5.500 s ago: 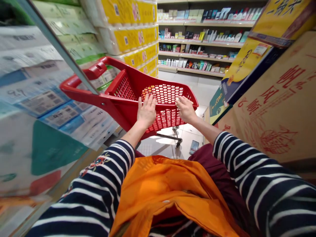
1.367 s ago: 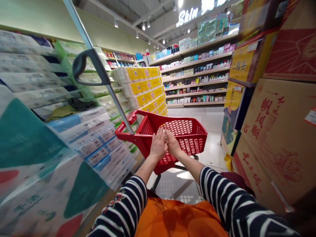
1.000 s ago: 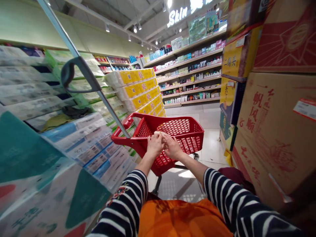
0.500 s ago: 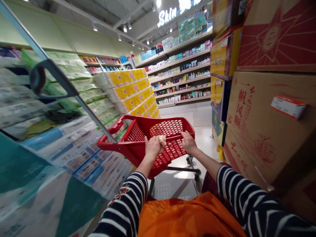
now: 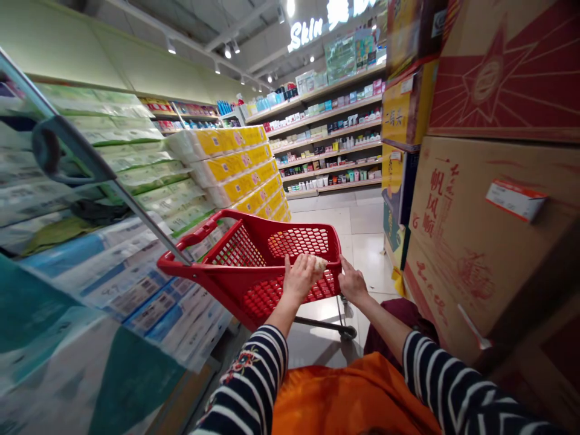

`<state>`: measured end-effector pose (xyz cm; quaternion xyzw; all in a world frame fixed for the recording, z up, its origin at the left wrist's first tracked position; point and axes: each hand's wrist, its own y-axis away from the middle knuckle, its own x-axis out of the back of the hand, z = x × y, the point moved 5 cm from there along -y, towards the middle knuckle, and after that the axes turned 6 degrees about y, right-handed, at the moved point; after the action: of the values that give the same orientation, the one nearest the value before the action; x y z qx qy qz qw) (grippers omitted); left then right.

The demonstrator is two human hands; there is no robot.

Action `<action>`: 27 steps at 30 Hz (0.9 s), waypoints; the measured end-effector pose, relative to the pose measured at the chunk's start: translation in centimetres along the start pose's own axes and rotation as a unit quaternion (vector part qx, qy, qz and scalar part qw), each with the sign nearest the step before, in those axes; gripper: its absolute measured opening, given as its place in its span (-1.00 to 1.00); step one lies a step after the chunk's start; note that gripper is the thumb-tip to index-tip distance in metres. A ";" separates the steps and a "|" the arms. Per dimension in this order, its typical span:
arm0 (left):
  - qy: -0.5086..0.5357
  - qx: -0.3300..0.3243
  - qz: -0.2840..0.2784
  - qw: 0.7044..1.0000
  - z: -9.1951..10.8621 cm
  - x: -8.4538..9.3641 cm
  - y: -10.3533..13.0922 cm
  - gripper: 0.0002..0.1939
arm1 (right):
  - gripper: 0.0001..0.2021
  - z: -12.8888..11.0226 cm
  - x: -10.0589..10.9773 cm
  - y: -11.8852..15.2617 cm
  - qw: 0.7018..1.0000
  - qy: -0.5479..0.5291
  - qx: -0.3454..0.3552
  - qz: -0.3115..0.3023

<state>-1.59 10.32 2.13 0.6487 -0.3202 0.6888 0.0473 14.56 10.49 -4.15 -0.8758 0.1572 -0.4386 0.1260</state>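
A red plastic shopping cart (image 5: 217,296) with perforated sides stands in front of me. My left hand (image 5: 299,279) lies over its near rim, fingers closed on a crumpled pale cloth (image 5: 319,264) that pokes out beside the fingertips. At the cart's right front corner is my right hand (image 5: 352,283). Its index finger reaches against the rim and the other fingers curl, gripping the corner. A grey metal pole with a looped handle (image 5: 81,151) rises from the cart's left end.
Stacked tissue packs in white and blue (image 5: 154,296) and yellow (image 5: 242,166) line the left. Cardboard cartons (image 5: 489,241) are piled close on the right. Pale floor tiles (image 5: 367,241) run toward shelves of skin-care goods (image 5: 330,145). A caster wheel (image 5: 348,332) shows under the cart.
My left hand has slid right along the rim with the cloth, closer to my right hand. The cart has shifted slightly left in view, and my right hand is now at its corner.
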 end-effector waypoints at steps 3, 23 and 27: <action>-0.023 0.057 0.019 0.998 -2.9 1.1 1.2 -0.57 | -0.37 -0.8 0.2 0.1 1.000 0.013 -0.005 -0.025; -0.055 0.092 0.018 0.994 -6.4 1.4 4.3 -0.51 | -0.35 -4.0 0.0 1.2 0.991 0.122 0.045 0.019; -0.031 0.072 0.032 0.996 -2.8 -0.5 3.2 -0.49 | -0.41 -6.3 -1.1 1.6 0.984 0.124 0.130 0.019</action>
<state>-5.53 9.36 0.58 0.6605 -0.2922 0.6910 -0.0315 8.60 8.86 -1.83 -0.7878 0.1296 -0.5579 0.2266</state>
